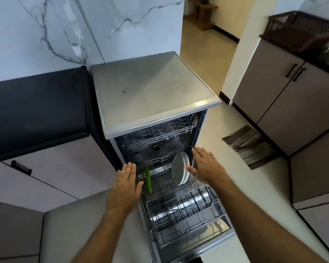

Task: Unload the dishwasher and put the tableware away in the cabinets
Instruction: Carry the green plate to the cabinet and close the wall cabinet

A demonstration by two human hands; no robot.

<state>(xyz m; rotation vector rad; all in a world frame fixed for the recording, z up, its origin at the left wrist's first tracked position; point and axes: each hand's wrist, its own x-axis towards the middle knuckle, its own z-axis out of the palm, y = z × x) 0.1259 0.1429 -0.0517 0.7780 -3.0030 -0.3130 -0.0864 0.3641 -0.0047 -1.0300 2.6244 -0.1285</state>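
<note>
The dishwasher [154,92] stands open with its lower rack [188,207] pulled out over the lowered door. Two or three grey plates [179,170] stand on edge at the rack's back right. A green plate [148,179] stands edge-on at the rack's left. My left hand [126,184] hovers open just left of the green plate, fingers flat and apart. Just right of the grey plates is my right hand [207,165], open, with its thumb near their rim. Neither hand holds anything. The upper rack [160,135] sits inside and looks bare.
A black counter [36,103] with pale cabinets [46,173] below lies to the left. On the right are cabinet doors with dark handles [285,92] and a brown basket [300,29] on top. A dark mat [251,147] lies on the floor right of the dishwasher.
</note>
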